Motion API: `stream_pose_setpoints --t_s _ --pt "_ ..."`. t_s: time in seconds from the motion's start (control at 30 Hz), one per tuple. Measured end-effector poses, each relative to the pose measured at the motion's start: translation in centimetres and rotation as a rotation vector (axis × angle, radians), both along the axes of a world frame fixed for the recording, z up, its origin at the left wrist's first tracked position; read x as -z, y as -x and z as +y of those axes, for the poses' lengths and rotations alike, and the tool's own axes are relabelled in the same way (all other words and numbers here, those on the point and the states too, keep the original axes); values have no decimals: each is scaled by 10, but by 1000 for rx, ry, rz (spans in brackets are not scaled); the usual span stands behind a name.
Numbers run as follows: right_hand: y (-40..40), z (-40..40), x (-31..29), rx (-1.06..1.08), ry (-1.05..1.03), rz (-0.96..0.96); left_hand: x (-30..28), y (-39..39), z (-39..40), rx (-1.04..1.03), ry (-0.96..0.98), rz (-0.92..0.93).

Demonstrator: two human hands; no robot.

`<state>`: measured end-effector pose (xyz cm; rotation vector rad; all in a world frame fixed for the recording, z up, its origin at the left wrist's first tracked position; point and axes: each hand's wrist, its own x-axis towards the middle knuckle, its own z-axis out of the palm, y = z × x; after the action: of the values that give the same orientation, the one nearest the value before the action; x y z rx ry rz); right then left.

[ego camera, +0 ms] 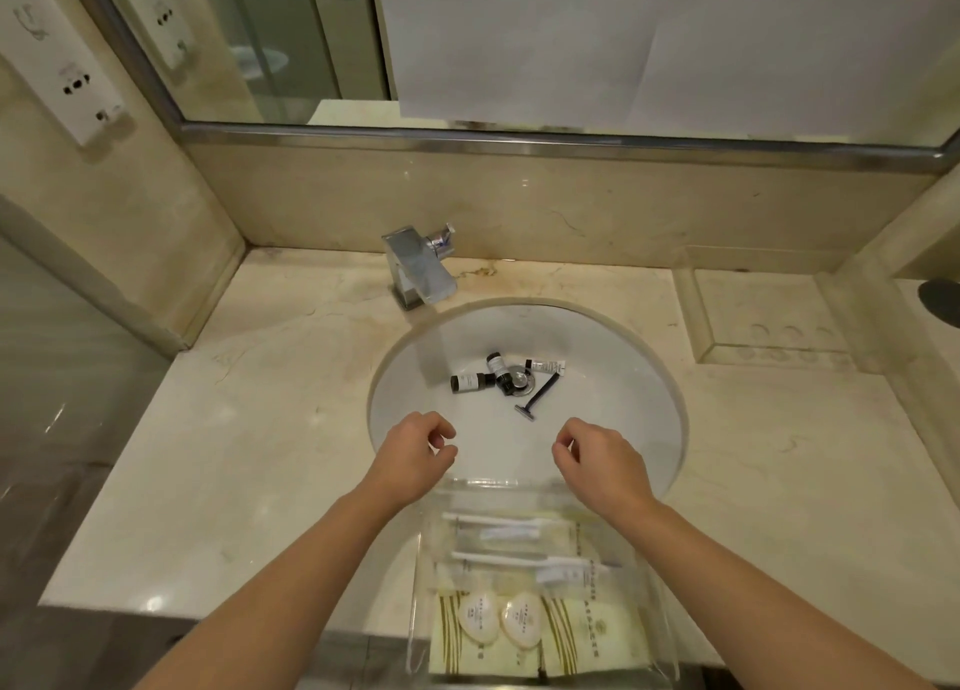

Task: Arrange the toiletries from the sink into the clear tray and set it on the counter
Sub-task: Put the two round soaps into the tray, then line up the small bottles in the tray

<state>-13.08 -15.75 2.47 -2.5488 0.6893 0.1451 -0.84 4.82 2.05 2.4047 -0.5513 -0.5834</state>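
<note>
In the white sink [613, 408], around the drain, lie two small dark bottles [470, 381] [497, 369], a small white tube [545, 365] and a dark razor [537, 397]. A clear tray [519, 484] rests across the sink's near rim and holds two white toothbrushes [498, 520], two oval soaps [480, 617] and cream packets. My left hand [415, 455] hovers over the tray's far left corner with fingers loosely curled, holding nothing. My right hand [597, 460] hovers over the far right corner, likewise empty.
A chrome faucet [421, 268] stands behind the basin. A second clear tray [763, 315] sits on the marble counter [249, 455] at the right. A mirror with white paper [649, 39] spans the back wall.
</note>
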Motion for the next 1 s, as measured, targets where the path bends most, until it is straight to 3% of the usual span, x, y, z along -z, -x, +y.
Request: stream_pose_setpoints --t_s 0.5,1.0 --pt "-95 -44 86 -208 -202 275 77 -90 -65 -100 -194 106" --pt "-166 -35 147 -324 -35 343 143 -115 -89 129 -302 95"
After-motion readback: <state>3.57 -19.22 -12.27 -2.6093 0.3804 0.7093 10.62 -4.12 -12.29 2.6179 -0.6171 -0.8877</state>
